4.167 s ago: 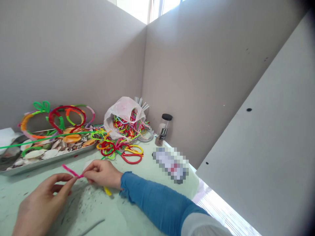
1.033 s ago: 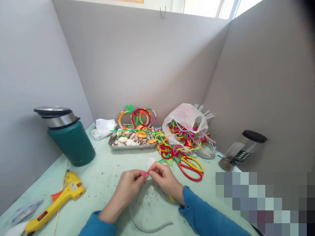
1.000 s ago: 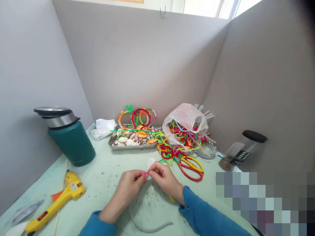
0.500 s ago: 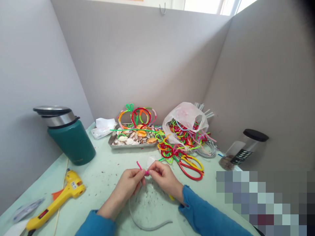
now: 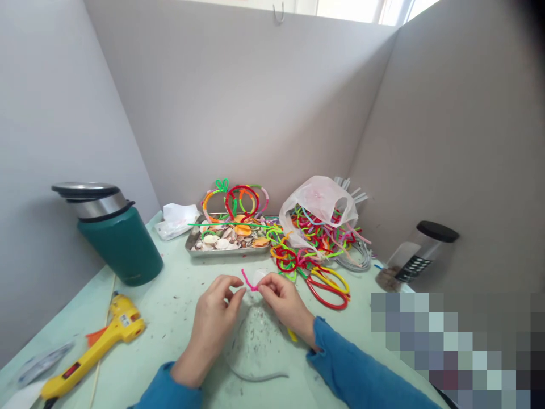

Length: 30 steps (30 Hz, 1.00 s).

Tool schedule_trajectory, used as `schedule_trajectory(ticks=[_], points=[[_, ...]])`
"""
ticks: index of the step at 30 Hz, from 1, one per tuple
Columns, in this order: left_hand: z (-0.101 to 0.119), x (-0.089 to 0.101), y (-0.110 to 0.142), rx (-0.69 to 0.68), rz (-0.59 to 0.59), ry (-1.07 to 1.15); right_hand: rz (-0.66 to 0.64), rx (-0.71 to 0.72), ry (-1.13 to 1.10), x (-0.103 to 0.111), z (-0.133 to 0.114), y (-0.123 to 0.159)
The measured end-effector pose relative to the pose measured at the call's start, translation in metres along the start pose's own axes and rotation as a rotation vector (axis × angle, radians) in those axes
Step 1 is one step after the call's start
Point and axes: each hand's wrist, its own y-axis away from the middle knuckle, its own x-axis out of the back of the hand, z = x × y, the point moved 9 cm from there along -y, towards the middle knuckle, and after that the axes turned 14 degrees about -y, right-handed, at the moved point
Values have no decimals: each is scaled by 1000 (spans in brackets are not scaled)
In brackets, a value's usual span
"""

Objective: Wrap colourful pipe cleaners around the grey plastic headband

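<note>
Over the desk, pinches a bent pink fuzzy stem with the right hand, holding the left hand open just beside it.

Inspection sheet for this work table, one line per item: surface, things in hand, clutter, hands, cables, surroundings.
Surface: pale green table, dark flecks scattered between and around the hands.
Things in hand: short pink fuzzy stick, bent.
Clutter: metal tray of shells; plastic bag spilling coloured fuzzy sticks; scissors; yellow glue gun; green bottle; clear jar.
Hands: right hand pinches the stick; left hand beside it, finger and thumb apart.
Cables: black cord at the glue gun's handle, leaving view; grey strand loose near the hands, type unclear.
Surroundings: grey partitions; lower right pixelated, unreadable.
</note>
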Motion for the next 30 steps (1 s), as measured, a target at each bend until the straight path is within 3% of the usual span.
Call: schedule_trajectory(ticks=[4, 10, 23, 30], points=[[21, 0, 6, -261, 55, -107, -12, 14, 6, -1, -3, 0], [23, -3, 8, -316, 74, -152, -17, 41, 46, -3, -7, 1], [18, -8, 3, -174, -56, -57, -67, 79, 70, -8, -15, 5], [-5, -26, 0, 134, -285, 211, -63, 112, 104, -8, -19, 6]])
